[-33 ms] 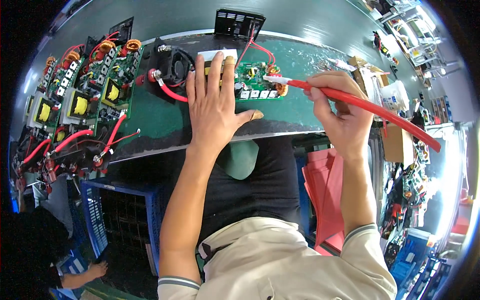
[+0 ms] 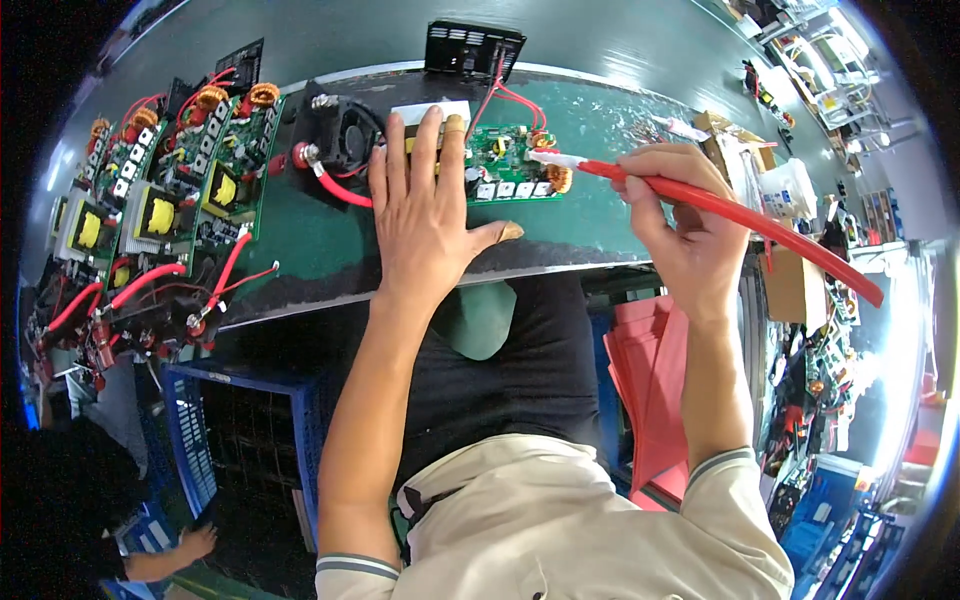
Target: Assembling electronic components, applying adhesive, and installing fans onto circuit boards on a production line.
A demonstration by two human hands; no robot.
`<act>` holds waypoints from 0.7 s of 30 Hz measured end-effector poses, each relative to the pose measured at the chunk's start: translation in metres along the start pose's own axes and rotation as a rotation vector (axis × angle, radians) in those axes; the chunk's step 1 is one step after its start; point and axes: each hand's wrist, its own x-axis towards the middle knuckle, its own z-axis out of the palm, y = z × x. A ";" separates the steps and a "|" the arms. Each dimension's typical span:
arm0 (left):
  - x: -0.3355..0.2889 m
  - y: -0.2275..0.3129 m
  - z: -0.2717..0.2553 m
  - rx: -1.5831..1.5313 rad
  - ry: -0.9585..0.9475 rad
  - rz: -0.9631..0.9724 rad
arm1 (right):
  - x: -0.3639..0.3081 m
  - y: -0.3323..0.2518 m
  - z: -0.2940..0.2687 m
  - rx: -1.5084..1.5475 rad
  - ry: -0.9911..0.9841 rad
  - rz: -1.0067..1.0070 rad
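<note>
My left hand (image 2: pixel 422 215) lies flat with its fingers stretched over the left part of a green circuit board (image 2: pixel 490 145), covering that part. Some fingertips have tan covers. In my right hand (image 2: pixel 695 230) is a long red stick (image 2: pixel 770 228) with a white-coated tip, gripped like a pen. Its tip meets the board's right part, among small components near a copper coil (image 2: pixel 559 179); I cannot tell whether it touches. Left of the board stands a black fan (image 2: pixel 360 134) with a thick red cable (image 2: pixel 345 190). Thin red wires (image 2: pixel 520 95) link the board to a black slotted panel (image 2: pixel 474 48).
Several similar circuit boards (image 2: pixel 235 150) with coils and red cables stand along the bench's left side. A cardboard box (image 2: pixel 725 145) and white tub (image 2: pixel 790 190) sit at the right. Below are a blue crate (image 2: pixel 235 376) and red sheets (image 2: pixel 645 380). Another person's hand (image 2: pixel 197 542) shows lower left.
The board, fan and panel appear slightly further left, and my left hand with them. My right hand keeps the stick in nearly the same place.
</note>
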 end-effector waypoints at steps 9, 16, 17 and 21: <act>0.037 -0.036 -0.120 -0.302 0.053 -0.451 | -0.060 0.071 -0.096 -0.316 0.417 0.098; 0.049 -0.086 -0.095 -0.684 -0.173 -0.761 | -0.098 0.242 -0.170 -0.460 0.490 0.461; 0.060 -0.066 -0.093 -0.882 -0.129 -0.810 | -0.090 0.234 -0.169 -0.069 0.497 0.687; 0.132 -0.065 -0.111 -1.121 0.049 -0.733 | -0.097 0.222 -0.181 -0.432 0.064 0.619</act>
